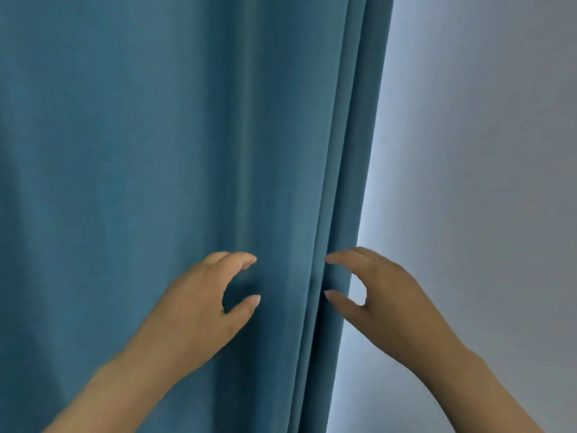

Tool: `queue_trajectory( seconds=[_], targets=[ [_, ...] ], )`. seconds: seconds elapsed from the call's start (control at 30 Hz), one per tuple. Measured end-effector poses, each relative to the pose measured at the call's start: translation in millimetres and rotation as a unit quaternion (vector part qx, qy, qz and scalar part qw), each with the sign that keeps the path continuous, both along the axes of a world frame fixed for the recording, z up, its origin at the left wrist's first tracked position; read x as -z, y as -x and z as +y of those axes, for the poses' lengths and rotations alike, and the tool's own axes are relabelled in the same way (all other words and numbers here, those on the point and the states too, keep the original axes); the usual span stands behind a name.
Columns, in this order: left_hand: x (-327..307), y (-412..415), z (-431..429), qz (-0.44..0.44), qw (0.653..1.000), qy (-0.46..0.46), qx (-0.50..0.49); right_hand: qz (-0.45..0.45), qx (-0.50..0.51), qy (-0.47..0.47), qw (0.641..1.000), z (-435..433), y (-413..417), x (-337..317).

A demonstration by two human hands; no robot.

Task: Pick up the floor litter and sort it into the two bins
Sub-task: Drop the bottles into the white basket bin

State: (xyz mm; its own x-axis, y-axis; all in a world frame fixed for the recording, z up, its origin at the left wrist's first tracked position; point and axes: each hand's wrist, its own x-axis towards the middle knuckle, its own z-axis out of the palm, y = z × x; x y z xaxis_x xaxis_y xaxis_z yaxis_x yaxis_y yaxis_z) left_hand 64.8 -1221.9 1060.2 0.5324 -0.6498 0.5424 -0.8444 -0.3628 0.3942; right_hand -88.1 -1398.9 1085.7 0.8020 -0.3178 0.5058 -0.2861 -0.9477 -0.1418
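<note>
The curtain (156,151) hung across everything from 12 round through 9 to 6 o'clock, with the wall (484,151) behind it, showing at 3 o'clock. The curtain's folded edge ran from 1 o'clock down to 6 o'clock. Both hands were in front: the left hand (199,304) at 7 o'clock, before the flat cloth, and the right hand (384,295) at 5 o'clock, its fingertips at the folded edge, its back before the wall.
</note>
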Motion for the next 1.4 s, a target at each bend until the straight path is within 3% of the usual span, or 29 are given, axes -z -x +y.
queue_trajectory(
  seconds=[0.33,0.63,0.8,1.07,1.4],
  targets=[
    [-17,-54,146,-0.069,0.982,-0.005,-0.176,-0.029,-0.179,0.019,0.983,102,-121,-10],
    [-13,-47,231,-0.052,0.939,-0.002,-0.34,-0.037,-0.358,0.014,0.933,183,-197,-9],
    [-9,-23,263,-0.046,0.896,0.0,-0.441,-0.027,-0.472,0.026,0.881,222,-223,-13],
    [27,31,305,0.005,0.79,-0.023,-0.613,0.014,-0.627,0.041,0.778,294,-245,14],
    [53,109,378,0.036,0.696,-0.024,-0.717,0.048,-0.727,0.054,0.683,415,-218,47]
  ],
)
